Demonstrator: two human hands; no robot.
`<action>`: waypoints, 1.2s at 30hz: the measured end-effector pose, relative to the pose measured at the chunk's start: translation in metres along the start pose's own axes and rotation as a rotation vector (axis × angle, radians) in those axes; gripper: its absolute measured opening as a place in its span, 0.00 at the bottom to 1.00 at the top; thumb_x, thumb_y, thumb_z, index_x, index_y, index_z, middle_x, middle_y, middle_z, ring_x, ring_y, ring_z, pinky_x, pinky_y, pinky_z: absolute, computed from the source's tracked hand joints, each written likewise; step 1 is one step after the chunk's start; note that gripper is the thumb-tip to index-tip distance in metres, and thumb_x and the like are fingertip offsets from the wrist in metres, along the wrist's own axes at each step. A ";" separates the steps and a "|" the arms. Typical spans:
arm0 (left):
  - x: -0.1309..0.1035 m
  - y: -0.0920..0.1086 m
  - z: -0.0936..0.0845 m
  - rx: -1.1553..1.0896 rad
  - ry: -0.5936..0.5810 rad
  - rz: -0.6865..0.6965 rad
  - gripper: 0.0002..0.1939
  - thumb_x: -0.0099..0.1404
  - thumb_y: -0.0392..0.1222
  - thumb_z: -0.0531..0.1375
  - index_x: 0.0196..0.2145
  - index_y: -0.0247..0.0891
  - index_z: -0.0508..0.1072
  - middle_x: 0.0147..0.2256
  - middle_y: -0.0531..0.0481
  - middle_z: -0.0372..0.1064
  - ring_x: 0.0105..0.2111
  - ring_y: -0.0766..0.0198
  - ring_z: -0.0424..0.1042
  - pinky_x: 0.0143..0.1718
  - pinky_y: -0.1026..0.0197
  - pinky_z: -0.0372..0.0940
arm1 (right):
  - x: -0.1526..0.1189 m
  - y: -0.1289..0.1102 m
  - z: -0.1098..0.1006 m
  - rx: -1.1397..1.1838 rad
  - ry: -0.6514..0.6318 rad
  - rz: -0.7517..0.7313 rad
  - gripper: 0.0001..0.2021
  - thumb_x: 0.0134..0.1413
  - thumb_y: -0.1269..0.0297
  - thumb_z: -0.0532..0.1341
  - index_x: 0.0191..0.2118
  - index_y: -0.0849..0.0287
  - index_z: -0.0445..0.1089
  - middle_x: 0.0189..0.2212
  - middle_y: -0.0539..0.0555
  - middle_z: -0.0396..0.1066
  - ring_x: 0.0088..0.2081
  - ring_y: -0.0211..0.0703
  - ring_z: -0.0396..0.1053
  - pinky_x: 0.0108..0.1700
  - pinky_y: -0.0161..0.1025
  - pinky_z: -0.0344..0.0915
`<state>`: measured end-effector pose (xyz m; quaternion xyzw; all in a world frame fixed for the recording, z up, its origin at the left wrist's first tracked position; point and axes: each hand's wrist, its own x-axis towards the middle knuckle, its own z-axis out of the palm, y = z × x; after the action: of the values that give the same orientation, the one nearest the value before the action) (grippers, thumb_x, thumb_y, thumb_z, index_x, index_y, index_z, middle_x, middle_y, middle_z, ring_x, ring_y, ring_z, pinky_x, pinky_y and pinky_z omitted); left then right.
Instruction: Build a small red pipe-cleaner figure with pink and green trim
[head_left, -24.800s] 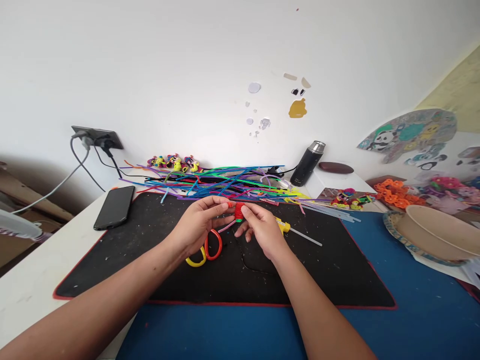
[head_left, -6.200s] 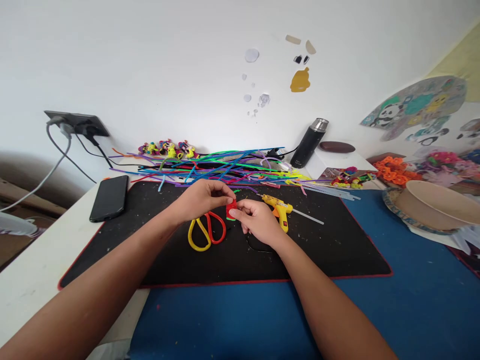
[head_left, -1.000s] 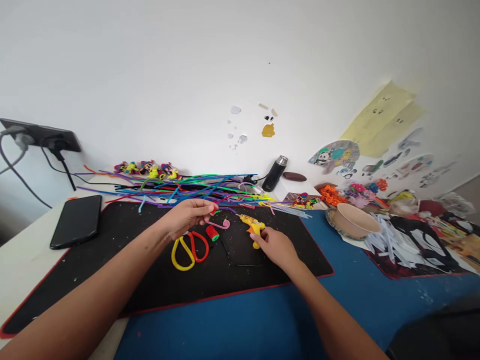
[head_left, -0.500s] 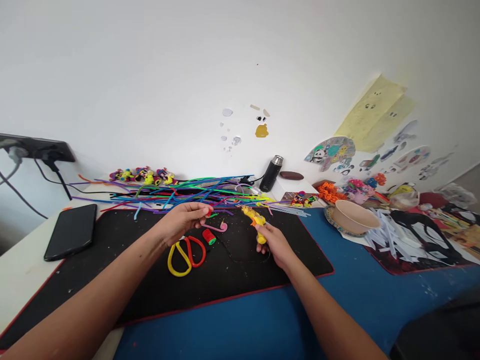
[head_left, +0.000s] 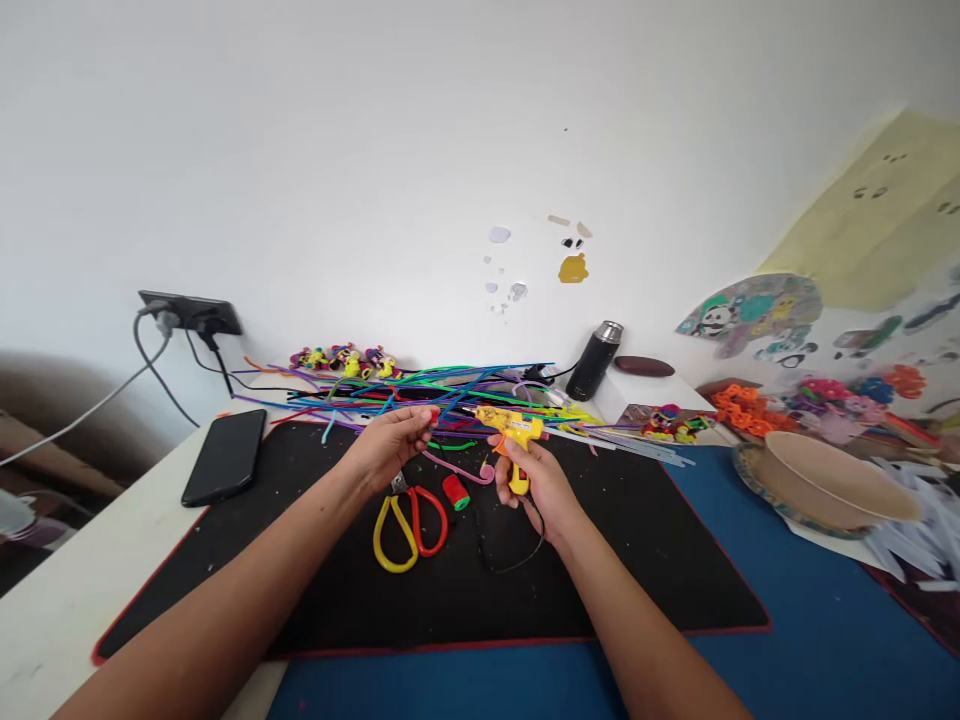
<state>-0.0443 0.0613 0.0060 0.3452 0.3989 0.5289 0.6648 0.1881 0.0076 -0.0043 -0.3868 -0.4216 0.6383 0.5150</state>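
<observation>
Raised yellow glue gun [head_left: 519, 427], red piece [head_left: 434, 415]

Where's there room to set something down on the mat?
The black mat is bare, but for specks, right of the right hand and between phone and left hand. Crowded: its back edge, with pipe cleaners; its middle, with scissors.

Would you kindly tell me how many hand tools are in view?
2: the yellow glue gun in the right hand and the scissors on the black mat. Others could be hidden under the pile of colored stems.
</observation>
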 end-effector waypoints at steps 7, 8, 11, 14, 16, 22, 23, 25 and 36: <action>0.005 -0.013 -0.002 0.073 0.055 0.027 0.18 0.47 0.44 0.79 0.34 0.34 0.83 0.28 0.51 0.73 0.26 0.70 0.67 0.28 0.66 0.63 | -0.011 0.012 -0.005 -0.020 -0.078 -0.004 0.22 0.58 0.44 0.68 0.39 0.62 0.73 0.15 0.44 0.63 0.13 0.32 0.57 0.16 0.32 0.48; 0.004 -0.014 -0.001 0.088 0.054 0.034 0.19 0.47 0.44 0.79 0.34 0.34 0.83 0.28 0.51 0.73 0.26 0.70 0.67 0.28 0.66 0.63 | -0.014 0.012 -0.007 -0.011 -0.075 -0.004 0.22 0.59 0.43 0.67 0.38 0.62 0.73 0.14 0.43 0.62 0.13 0.32 0.56 0.17 0.32 0.49; -0.002 -0.015 0.006 0.141 0.032 0.062 0.19 0.47 0.46 0.79 0.34 0.35 0.83 0.28 0.51 0.73 0.26 0.69 0.67 0.28 0.66 0.62 | -0.017 0.014 -0.009 -0.012 -0.031 -0.023 0.24 0.60 0.40 0.65 0.36 0.61 0.72 0.13 0.43 0.60 0.12 0.33 0.56 0.16 0.32 0.48; -0.009 -0.014 0.013 0.177 0.013 0.085 0.18 0.49 0.48 0.78 0.35 0.36 0.84 0.29 0.50 0.74 0.27 0.68 0.67 0.29 0.64 0.63 | -0.015 0.017 -0.009 -0.069 -0.024 -0.021 0.24 0.60 0.39 0.65 0.34 0.60 0.72 0.12 0.43 0.61 0.12 0.33 0.56 0.15 0.32 0.47; -0.013 -0.013 0.017 0.205 0.007 0.101 0.18 0.49 0.49 0.78 0.34 0.36 0.84 0.29 0.50 0.74 0.27 0.68 0.67 0.29 0.64 0.62 | -0.015 0.019 -0.008 -0.097 -0.015 -0.029 0.25 0.61 0.39 0.64 0.33 0.60 0.72 0.12 0.44 0.61 0.11 0.33 0.57 0.15 0.32 0.48; -0.021 -0.012 0.023 0.292 -0.014 0.145 0.20 0.52 0.52 0.77 0.37 0.37 0.84 0.27 0.50 0.73 0.27 0.66 0.67 0.29 0.64 0.62 | -0.019 0.016 -0.004 -0.121 0.005 -0.058 0.26 0.60 0.37 0.64 0.31 0.59 0.71 0.11 0.44 0.61 0.11 0.33 0.56 0.16 0.33 0.49; -0.021 -0.011 0.024 0.294 -0.013 0.148 0.20 0.52 0.52 0.77 0.37 0.37 0.84 0.27 0.50 0.73 0.27 0.66 0.67 0.29 0.63 0.62 | -0.019 0.015 -0.003 -0.135 0.008 -0.053 0.26 0.60 0.37 0.64 0.30 0.59 0.71 0.11 0.44 0.61 0.11 0.33 0.56 0.16 0.33 0.49; -0.022 -0.010 0.025 0.294 -0.010 0.155 0.20 0.51 0.53 0.77 0.36 0.37 0.84 0.28 0.50 0.73 0.27 0.66 0.67 0.30 0.63 0.62 | -0.021 0.013 -0.001 -0.168 0.014 -0.042 0.27 0.58 0.35 0.64 0.28 0.58 0.70 0.10 0.45 0.59 0.11 0.34 0.56 0.16 0.33 0.49; -0.026 -0.010 0.028 0.318 -0.031 0.171 0.20 0.51 0.54 0.77 0.36 0.38 0.84 0.27 0.50 0.73 0.27 0.66 0.66 0.29 0.63 0.60 | -0.022 0.012 0.002 -0.159 0.024 -0.060 0.27 0.57 0.35 0.64 0.28 0.58 0.68 0.11 0.44 0.60 0.11 0.33 0.56 0.15 0.32 0.49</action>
<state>-0.0179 0.0330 0.0138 0.4867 0.4363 0.5084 0.5606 0.1864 -0.0155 -0.0132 -0.4212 -0.4761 0.5824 0.5068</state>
